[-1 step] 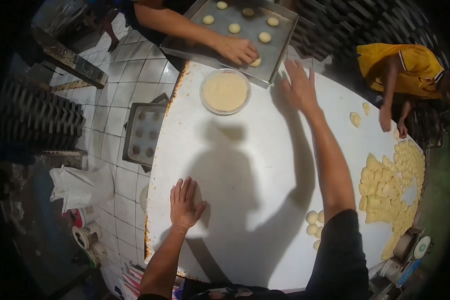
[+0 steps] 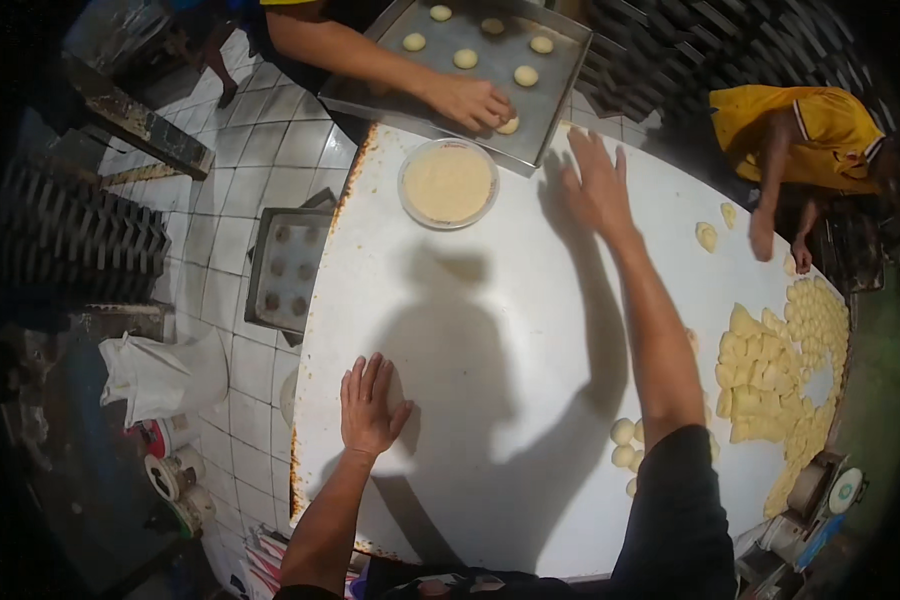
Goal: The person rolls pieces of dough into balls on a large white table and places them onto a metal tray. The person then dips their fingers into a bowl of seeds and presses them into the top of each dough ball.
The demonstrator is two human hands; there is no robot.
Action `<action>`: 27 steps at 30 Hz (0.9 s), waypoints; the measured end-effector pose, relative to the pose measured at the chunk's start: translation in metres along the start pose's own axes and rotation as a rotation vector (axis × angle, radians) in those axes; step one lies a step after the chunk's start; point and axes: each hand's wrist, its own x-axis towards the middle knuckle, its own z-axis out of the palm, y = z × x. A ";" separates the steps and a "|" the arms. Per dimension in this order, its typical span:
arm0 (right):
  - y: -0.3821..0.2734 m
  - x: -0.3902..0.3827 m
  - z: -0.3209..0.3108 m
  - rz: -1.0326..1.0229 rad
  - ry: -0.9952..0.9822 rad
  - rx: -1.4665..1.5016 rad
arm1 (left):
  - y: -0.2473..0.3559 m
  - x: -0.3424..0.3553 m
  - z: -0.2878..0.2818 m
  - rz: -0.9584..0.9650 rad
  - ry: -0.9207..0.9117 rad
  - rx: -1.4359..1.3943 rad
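Observation:
My left hand [image 2: 373, 408] lies palm down on the white tabletop [image 2: 530, 330], its fingers stretched out and the thumb apart. A pale patch shows beside its fingers, and what is under the palm is hidden. My right hand [image 2: 598, 190] reaches far across the table with fingers spread, near the corner of a metal baking tray [image 2: 560, 110], holding nothing visible. Left of it stands a round clear tub [image 2: 449, 184] of pale yellow crumbs or powder. Several round dough balls [image 2: 623, 432] sit beside my right forearm, which partly covers the group.
A co-worker's hand [image 2: 470, 102] touches a dough ball [image 2: 508, 125] on the tray. At right, a person in a yellow shirt [image 2: 790, 135] works near many dough pieces [image 2: 750, 370]. A second tray [image 2: 288, 270] and a white sack [image 2: 165, 370] are left of the table.
The view has shifted slightly. My right forearm sits a little differently, and more dough balls show on its right side. My left hand looks unchanged.

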 end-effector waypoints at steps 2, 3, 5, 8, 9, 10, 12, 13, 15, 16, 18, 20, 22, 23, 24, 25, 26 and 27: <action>-0.023 -0.046 -0.016 0.037 0.027 0.119 | 0.001 -0.001 -0.002 0.012 0.030 -0.017; -0.035 -0.075 -0.022 0.049 0.041 0.197 | 0.002 -0.001 -0.002 0.017 0.035 -0.019; -0.074 -0.132 -0.045 0.036 -0.007 0.245 | 0.000 -0.005 -0.003 0.014 0.033 0.014; -0.128 -0.226 -0.059 0.076 -0.073 0.379 | 0.000 -0.006 0.001 0.040 0.075 0.009; -0.145 -0.256 -0.063 0.088 -0.146 0.422 | 0.002 -0.004 0.002 0.051 0.082 0.009; -0.162 -0.284 -0.066 0.084 -0.170 0.457 | 0.002 -0.006 0.001 0.048 0.072 0.010; -0.184 -0.341 -0.059 0.072 -0.244 0.501 | 0.002 -0.007 -0.001 0.054 0.066 0.019; -0.191 -0.369 -0.055 0.069 -0.298 0.504 | 0.003 -0.007 0.000 0.048 0.064 0.023; -0.208 -0.404 -0.062 0.101 -0.359 0.497 | 0.003 -0.010 0.000 0.039 0.067 0.034; -0.214 -0.418 -0.066 0.138 -0.425 0.484 | 0.003 -0.010 0.000 0.030 0.063 0.047; -0.217 -0.439 -0.069 0.137 -0.467 0.460 | 0.003 -0.012 -0.001 0.021 0.060 0.066; -0.215 -0.451 -0.068 0.125 -0.498 0.432 | 0.005 -0.011 -0.002 0.004 0.060 0.056; -0.213 -0.459 -0.065 0.160 -0.484 0.459 | 0.006 -0.011 -0.002 0.010 0.070 0.051; -0.213 -0.460 -0.061 0.156 -0.479 0.461 | 0.005 -0.011 -0.003 0.014 0.073 0.042; -0.214 -0.460 -0.059 0.143 -0.492 0.404 | 0.005 -0.012 -0.002 0.013 0.073 0.044; -0.214 -0.460 -0.057 0.130 -0.504 0.347 | 0.005 -0.011 -0.002 0.022 0.085 0.035; -0.214 -0.461 -0.056 0.128 -0.505 0.349 | 0.005 -0.010 -0.002 0.030 0.097 0.027; -0.214 -0.461 -0.056 0.128 -0.469 0.355 | 0.004 -0.011 -0.001 0.027 0.095 0.027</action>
